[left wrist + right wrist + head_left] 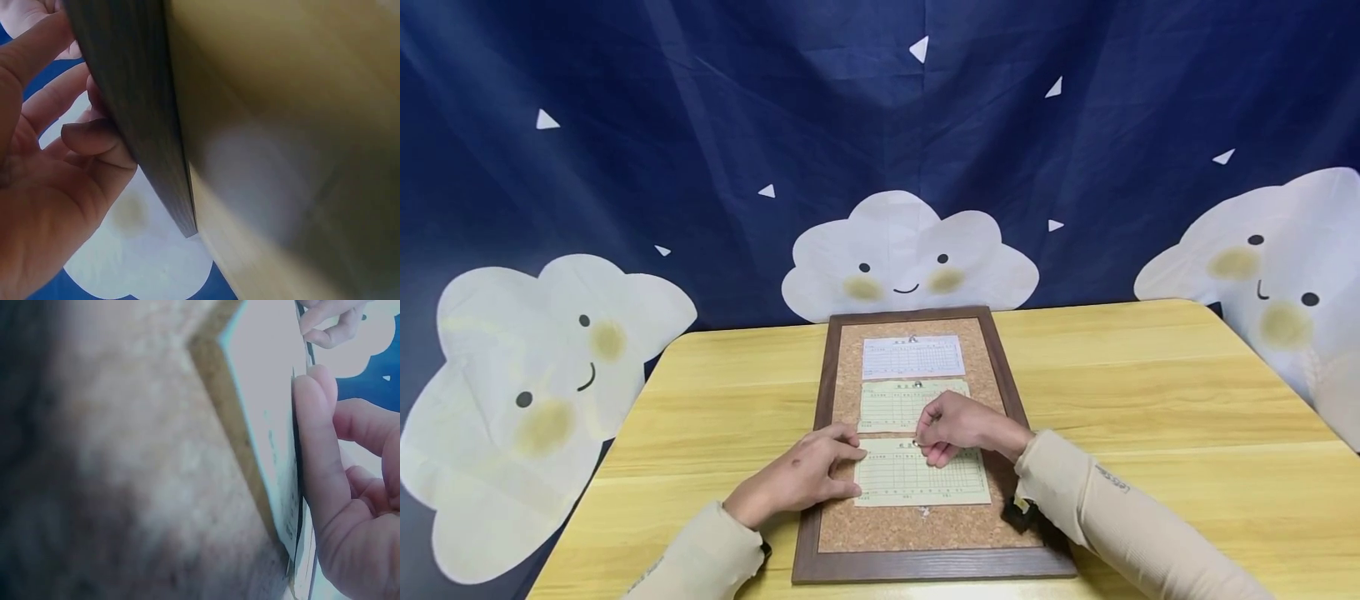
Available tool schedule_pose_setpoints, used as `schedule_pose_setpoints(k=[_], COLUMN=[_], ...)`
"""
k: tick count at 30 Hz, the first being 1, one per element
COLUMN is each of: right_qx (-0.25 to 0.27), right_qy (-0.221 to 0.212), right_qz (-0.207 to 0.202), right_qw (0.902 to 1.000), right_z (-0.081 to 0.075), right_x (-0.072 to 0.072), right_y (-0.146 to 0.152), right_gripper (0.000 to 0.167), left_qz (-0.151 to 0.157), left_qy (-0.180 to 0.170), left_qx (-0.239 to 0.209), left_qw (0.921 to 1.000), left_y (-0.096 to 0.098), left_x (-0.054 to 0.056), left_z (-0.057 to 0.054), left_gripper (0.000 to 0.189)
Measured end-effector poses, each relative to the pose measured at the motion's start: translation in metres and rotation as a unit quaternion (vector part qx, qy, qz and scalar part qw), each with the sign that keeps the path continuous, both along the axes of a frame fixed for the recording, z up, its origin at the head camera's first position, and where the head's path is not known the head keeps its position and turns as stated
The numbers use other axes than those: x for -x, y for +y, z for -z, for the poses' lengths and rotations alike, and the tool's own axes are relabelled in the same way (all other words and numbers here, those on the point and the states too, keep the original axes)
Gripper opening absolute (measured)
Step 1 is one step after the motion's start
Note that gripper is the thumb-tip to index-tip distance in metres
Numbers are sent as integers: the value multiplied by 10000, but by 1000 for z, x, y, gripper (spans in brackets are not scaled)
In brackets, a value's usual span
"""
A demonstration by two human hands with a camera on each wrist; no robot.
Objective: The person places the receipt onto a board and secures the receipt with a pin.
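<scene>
A cork board (880, 533) in a dark wooden frame lies on the table. On it are a white printed slip (887, 358), a pale green slip (880, 408) and a lower pale green slip (887, 483). My right hand (958, 421) pinches a small shiny pushpin (915, 443) at the lower slip's top edge; the fingers partly hide it. With spread fingers, my left hand (808, 468) rests across the frame's left side, fingertips touching the lower slip's left edge. In the left wrist view that hand (56, 169) lies beside the dark frame (134, 106).
Small pins hold the white slip (913, 339) and the middle slip (918, 384) at their tops. Another small shiny piece (923, 512) lies on the cork below the lower slip. The yellow wooden table (1150, 400) meets a blue cloud-patterned curtain (730, 108) behind.
</scene>
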State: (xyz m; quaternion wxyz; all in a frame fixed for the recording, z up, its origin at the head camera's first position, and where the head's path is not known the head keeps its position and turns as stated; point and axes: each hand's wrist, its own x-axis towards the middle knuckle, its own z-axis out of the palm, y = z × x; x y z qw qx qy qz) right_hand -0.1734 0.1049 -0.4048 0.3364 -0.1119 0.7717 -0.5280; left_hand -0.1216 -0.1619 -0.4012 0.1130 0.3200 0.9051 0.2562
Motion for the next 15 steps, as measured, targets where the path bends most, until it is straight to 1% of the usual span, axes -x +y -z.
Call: schedule_pose_setpoints(k=[4,7,11,15], right_qx=[88,237,304,250], right_qy=[-80,-218,-231,-20], right_qz=[-175,-289,-344,-349], right_qw=[9998,9991,9987,9991], right_z=[-2,-6,-12,-19], right_x=[-2,-3,-4,-5], right_y=[3,4,3,4], right_gripper=[8,7,10,11], left_qz=[-18,2,51,94], left_qy=[-146,-161,-72,102], left_qx=[-30,-59,-83,-38], left_qw=[9999,9999,9999,9999], left_y=[0,-1,-3,-5], left_x=[0,0,-1,-2], left_z=[-2,-3,-3,-5], left_gripper=[43,43,43,44])
